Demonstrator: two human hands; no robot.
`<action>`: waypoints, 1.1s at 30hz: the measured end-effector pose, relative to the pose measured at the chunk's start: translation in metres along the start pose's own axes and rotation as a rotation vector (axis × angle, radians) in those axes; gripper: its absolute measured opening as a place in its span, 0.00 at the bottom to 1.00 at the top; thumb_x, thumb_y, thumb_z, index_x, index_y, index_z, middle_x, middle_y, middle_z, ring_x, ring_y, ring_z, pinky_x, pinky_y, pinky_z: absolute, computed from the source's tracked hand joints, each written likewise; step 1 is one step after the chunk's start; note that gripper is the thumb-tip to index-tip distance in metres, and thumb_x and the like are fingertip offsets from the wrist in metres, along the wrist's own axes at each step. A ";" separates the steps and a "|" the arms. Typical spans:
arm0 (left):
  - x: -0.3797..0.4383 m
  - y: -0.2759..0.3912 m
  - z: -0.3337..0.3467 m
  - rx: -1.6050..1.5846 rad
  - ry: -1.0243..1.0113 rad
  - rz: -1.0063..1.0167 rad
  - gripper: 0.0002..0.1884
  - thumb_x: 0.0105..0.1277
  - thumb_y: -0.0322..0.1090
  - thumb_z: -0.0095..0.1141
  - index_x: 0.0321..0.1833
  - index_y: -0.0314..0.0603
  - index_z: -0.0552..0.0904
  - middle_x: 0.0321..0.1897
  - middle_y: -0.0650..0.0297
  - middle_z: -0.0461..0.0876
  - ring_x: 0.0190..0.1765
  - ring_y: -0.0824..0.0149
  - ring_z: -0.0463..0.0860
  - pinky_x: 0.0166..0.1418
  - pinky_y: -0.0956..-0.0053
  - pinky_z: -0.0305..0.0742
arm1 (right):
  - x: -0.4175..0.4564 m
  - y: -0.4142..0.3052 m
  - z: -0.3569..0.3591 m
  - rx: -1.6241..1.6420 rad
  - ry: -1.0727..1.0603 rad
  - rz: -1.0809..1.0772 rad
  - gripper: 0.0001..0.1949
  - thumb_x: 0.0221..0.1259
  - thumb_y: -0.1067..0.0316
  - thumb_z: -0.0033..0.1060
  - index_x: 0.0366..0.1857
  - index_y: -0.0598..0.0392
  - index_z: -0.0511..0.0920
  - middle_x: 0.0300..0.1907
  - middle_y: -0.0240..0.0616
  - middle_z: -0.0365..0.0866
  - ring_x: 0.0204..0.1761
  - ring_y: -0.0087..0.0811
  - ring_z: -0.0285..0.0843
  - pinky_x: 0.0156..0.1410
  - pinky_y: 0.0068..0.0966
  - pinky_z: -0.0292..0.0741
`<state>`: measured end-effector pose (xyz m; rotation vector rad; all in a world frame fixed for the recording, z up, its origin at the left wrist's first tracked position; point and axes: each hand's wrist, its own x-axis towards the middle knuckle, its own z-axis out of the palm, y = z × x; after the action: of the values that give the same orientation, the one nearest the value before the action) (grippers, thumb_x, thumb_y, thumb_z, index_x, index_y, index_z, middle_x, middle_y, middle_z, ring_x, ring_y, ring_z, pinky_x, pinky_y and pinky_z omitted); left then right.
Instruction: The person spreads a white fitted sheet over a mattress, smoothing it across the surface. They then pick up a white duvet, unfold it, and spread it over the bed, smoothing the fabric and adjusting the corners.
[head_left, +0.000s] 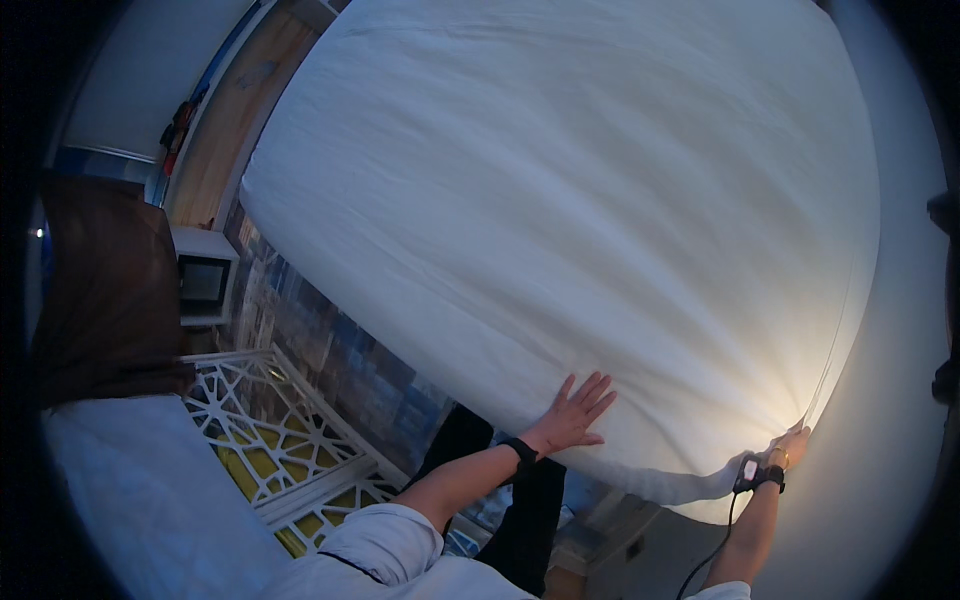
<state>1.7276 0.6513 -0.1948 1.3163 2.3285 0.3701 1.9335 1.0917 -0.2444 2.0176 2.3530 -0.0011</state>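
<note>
A white sheet (555, 225) covers a wide mattress before me. Palm down with its fingers spread, my left hand (574, 416) rests on the sheet near the close edge. At the near right corner, my right hand (791, 446) grips the sheet, its fingertips partly hidden by cloth. Creases fan out across the bed from that corner. Both wrists wear black bands. A small device with a lit face (750, 471) and a black cable sits at my right wrist, and light glows on the sheet there.
A pale wall (900, 300) runs close along the right side of the bed. To the left are patchwork-patterned flooring (330, 330), a white openwork panel (277, 427), a brown cloth (112, 292) and a small white cabinet (206, 277). A wooden ledge (232, 112) lies farther back.
</note>
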 end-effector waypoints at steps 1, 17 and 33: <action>-0.002 0.001 -0.002 -0.006 -0.013 0.010 0.44 0.52 0.63 0.48 0.67 0.46 0.50 0.68 0.56 0.42 0.70 0.59 0.39 0.67 0.51 0.30 | -0.004 -0.008 -0.004 -0.008 -0.019 0.062 0.16 0.60 0.51 0.42 0.36 0.54 0.68 0.33 0.47 0.76 0.34 0.50 0.74 0.37 0.43 0.69; -0.038 -0.067 -0.002 -0.073 0.111 -0.250 0.41 0.51 0.59 0.49 0.67 0.54 0.52 0.68 0.56 0.44 0.70 0.54 0.39 0.64 0.43 0.36 | -0.265 -0.171 -0.024 -0.104 -0.018 -0.806 0.29 0.61 0.47 0.32 0.64 0.48 0.51 0.68 0.39 0.42 0.69 0.38 0.36 0.68 0.45 0.36; -0.135 -0.303 -0.076 0.093 0.273 -0.460 0.40 0.52 0.61 0.48 0.65 0.52 0.55 0.68 0.59 0.44 0.70 0.59 0.40 0.67 0.50 0.35 | -0.364 -0.241 -0.006 -0.128 -0.040 -0.472 0.34 0.58 0.47 0.38 0.65 0.51 0.46 0.69 0.35 0.38 0.70 0.33 0.33 0.67 0.47 0.38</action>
<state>1.5262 0.3787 -0.2280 0.7626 2.8114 0.3086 1.7503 0.6955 -0.2334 1.3566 2.6613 0.0894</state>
